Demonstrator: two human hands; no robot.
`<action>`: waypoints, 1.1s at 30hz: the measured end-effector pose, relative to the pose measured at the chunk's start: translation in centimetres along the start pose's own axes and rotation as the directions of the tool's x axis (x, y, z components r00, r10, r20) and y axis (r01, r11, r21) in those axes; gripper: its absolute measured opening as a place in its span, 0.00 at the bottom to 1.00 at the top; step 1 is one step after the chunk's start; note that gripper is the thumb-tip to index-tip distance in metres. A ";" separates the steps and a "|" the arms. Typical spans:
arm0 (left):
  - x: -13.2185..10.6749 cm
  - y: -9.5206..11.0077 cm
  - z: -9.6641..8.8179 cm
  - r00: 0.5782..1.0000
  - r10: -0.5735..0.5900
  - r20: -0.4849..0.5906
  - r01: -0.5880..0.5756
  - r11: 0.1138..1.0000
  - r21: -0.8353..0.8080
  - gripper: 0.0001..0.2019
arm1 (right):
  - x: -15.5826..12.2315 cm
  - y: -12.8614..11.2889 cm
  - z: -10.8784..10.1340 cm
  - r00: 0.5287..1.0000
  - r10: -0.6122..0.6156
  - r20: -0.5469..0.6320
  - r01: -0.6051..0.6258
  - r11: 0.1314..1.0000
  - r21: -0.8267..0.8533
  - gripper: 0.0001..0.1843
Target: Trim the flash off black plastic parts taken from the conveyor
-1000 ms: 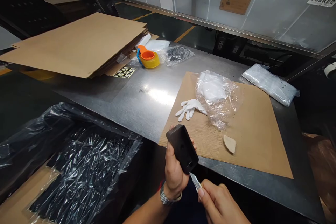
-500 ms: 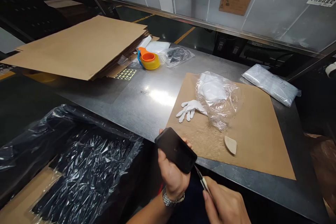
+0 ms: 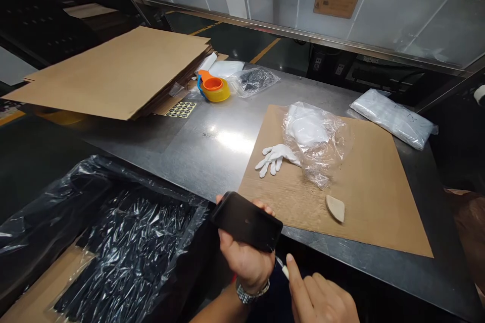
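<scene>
My left hand (image 3: 246, 262), with a metal watch on its wrist, is wrapped round a black rectangular part (image 3: 246, 221) with rounded corners, smooth like plastic. The part is tilted, and its dark, slightly shiny face is turned up. My right hand (image 3: 322, 295) grips a small knife (image 3: 283, 268) with a thin metal blade and a whitish handle, the index finger stretched along it. The blade tip lies close to the part's lower right corner; whether it touches I cannot tell.
Cardboard (image 3: 375, 186) covers part of the metal table (image 3: 182, 156), under a white glove (image 3: 273, 160), a clear bag (image 3: 318, 141) and a beige wedge (image 3: 335, 208). A cardboard stack (image 3: 113, 70), tape dispenser (image 3: 214, 88) and wrapped bundle (image 3: 394, 117) lie around. Lower left, a lined box (image 3: 94, 166) holds wrapped black pieces.
The black part has turned flatter and shifted slightly left and down in my left hand. My right hand and the knife have moved a little left and down along its corner.
</scene>
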State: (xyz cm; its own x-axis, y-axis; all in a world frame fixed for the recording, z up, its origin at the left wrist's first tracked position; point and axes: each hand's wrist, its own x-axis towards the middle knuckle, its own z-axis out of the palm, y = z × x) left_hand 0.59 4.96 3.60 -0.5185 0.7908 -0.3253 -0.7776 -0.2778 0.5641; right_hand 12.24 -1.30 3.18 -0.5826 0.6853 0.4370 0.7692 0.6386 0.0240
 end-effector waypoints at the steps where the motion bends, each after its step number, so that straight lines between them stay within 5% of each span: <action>1: 0.0 0.0 0.1 1.000 0.011 0.007 -0.011 1.000 0.000 0.20 | 0.0 0.0 0.0 1.000 0.001 0.003 -0.001 1.000 0.003 0.14; 18: -0.3 -0.3 -0.4 0.993 0.107 0.043 -0.109 0.993 0.041 0.18 | -0.3 -0.1 0.2 1.000 0.028 -0.004 -0.028 0.999 -0.041 0.16; 25: 0.1 -0.1 -0.7 0.990 -0.117 -0.082 0.122 0.991 0.060 0.21 | -0.6 0.6 0.2 0.999 0.006 0.039 -0.006 1.000 -0.019 0.16; 33: 0.6 0.3 -0.1 0.923 -0.334 -0.193 0.341 0.940 0.006 0.21 | -0.7 1.2 -0.1 0.979 0.183 0.088 -0.196 0.964 0.181 0.15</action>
State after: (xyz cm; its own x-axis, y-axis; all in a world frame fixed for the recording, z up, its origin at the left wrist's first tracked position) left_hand 0.00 5.32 3.47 -0.2875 0.7171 -0.6349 -0.9057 0.0120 0.4237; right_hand 13.64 -1.02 3.00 -0.4531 0.8187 0.3527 0.8079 0.5444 -0.2257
